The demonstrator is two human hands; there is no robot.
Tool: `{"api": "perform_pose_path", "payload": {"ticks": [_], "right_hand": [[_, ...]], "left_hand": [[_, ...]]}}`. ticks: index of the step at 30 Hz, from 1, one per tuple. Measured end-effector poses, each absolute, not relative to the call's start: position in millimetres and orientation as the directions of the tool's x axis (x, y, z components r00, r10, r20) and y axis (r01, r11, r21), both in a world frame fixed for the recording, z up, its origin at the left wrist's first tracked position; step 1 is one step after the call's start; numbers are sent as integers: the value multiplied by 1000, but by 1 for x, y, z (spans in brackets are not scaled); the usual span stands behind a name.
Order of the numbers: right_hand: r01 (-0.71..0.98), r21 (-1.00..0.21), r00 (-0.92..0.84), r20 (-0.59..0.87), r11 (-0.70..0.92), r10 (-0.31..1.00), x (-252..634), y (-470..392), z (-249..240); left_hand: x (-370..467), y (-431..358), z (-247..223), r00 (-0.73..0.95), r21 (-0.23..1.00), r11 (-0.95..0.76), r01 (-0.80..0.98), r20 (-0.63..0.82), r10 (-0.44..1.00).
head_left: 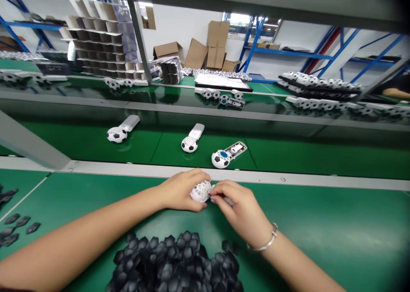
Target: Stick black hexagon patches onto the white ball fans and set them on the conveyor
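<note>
My left hand (184,191) is wrapped round a white soccer-ball-shaped housing (201,191) with a web-like pattern on its surface, just above the green mat. At the ball's right side, the fingertips of my right hand (235,202) are pinched together. Whatever lies between those fingertips is too small to make out. Part of a white piece shows behind the right fingers. Close in front of me is a big pile of black pentagon pieces (179,262).
Beyond the metal rail (282,176), a green conveyor carries a white ball unit with black patches (117,135), another ball unit (189,144) and one with an exposed handle (221,159). Flat black parts (24,221) lie at left. Far back stand cardboard boxes (216,48) and stacked trays (317,85).
</note>
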State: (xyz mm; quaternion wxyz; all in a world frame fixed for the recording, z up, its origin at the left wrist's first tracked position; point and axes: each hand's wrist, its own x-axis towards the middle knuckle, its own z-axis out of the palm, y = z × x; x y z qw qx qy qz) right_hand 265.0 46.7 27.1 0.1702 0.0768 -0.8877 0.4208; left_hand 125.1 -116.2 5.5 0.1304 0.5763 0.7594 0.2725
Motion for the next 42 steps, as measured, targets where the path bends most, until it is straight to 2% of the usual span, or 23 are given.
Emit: {"api": "perform_pose_path", "payload": {"ticks": [4,10,14,18,21,26,31,34,36,40,42], "right_hand": [[-361,-633,-896,439,685,-67,262,47,20],[-389,-644,-893,439,659,-99,262,49,23],[-406,-591,-882,452,698,-130,262,42,17],[-331,-502,-878,473,799,-67,262,34,16],[-244,-523,-902,431,817,7,263,35,18],[-215,-466,-940,337,858,-53,263,35,22],[-110,-405,-966,257,908,-2,260,31,26],[-158,-354,-968,240,922,-74,264,40,31],[-204,-405,-970,206,891,-128,275,49,34],[-202,-585,-979,101,785,-177,316,56,35],[-182,-597,-982,67,781,-178,335,52,30]], "left_hand": [[132,-116,2,-309,585,192,788,106,945],[128,-117,1,-309,579,193,792,107,945],[128,-117,0,-303,577,191,794,104,947],[124,-119,1,-259,576,153,803,106,960],[120,-120,2,-176,580,86,810,102,979],[117,-121,6,-128,585,70,808,58,990],[115,-120,10,-124,605,74,793,41,991],[114,-119,11,-114,602,54,797,62,992],[114,-120,10,-125,581,57,812,78,989],[116,-121,10,-169,512,110,852,71,983],[120,-121,11,-199,449,150,881,64,978]]}}
